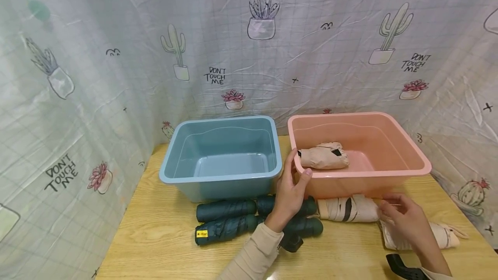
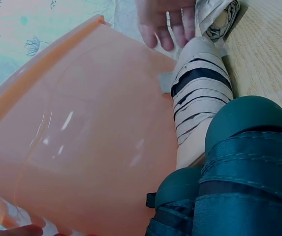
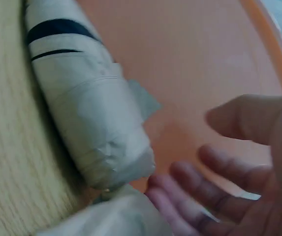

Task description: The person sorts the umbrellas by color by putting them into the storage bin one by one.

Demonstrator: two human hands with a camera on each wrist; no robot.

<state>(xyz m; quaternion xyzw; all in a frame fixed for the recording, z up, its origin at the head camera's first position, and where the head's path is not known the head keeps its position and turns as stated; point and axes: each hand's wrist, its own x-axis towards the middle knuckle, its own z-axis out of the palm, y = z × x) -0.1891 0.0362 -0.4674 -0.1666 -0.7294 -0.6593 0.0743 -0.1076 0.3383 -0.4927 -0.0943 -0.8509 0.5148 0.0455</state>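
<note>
My left hand point(image 1: 289, 189) grips the near left corner of the pink basin point(image 1: 362, 174), its thumb over the rim. Inside that basin lies a folded beige umbrella point(image 1: 324, 157). Another beige umbrella point(image 1: 334, 209) with a dark band lies along the basin's front. My right hand point(image 1: 404, 217) hovers by its right end, with loosely bent, parted fingers and nothing held. Partly beneath that hand is a further beige umbrella point(image 1: 443, 236). In the right wrist view, the fingertips are close to the end of the banded umbrella point(image 3: 96, 118).
A blue basin point(image 1: 219, 179) stands to the left of the pink one. Several dark green umbrellas point(image 1: 225, 211) lie in front of it, some partly behind my left forearm. A patterned curtain point(image 1: 218, 33) hangs behind the wooden table point(image 1: 155, 237).
</note>
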